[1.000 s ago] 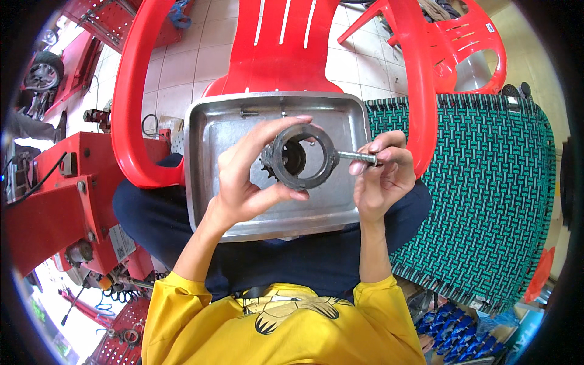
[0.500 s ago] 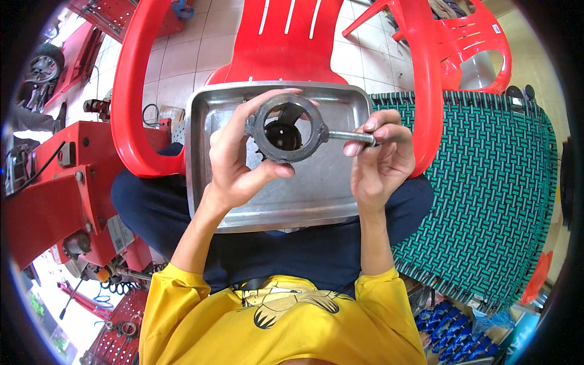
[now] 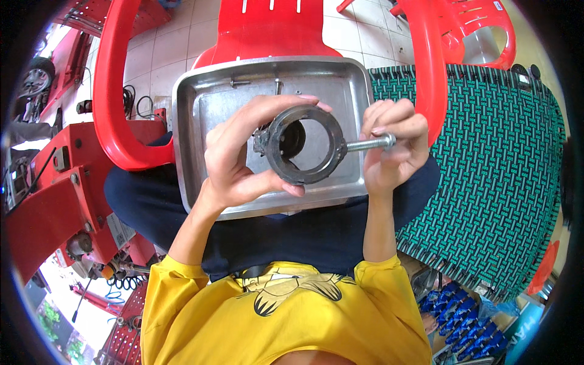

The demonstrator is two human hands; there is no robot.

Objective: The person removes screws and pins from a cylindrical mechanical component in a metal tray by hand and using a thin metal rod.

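Steel-grey and likely heavy, the stiff ring (image 3: 306, 145) is hanging above the tray (image 3: 201, 121); we are pinching its rim with our left hand (image 3: 234, 161) while our right hand (image 3: 392, 149) is gripping its bolt (image 3: 370, 144).

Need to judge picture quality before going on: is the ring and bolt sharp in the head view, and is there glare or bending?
Head view: metal ring and bolt sharp, evenly daylit; mild sheen on the steel tray; fisheye bends the red chair arms; black rim around the picture.
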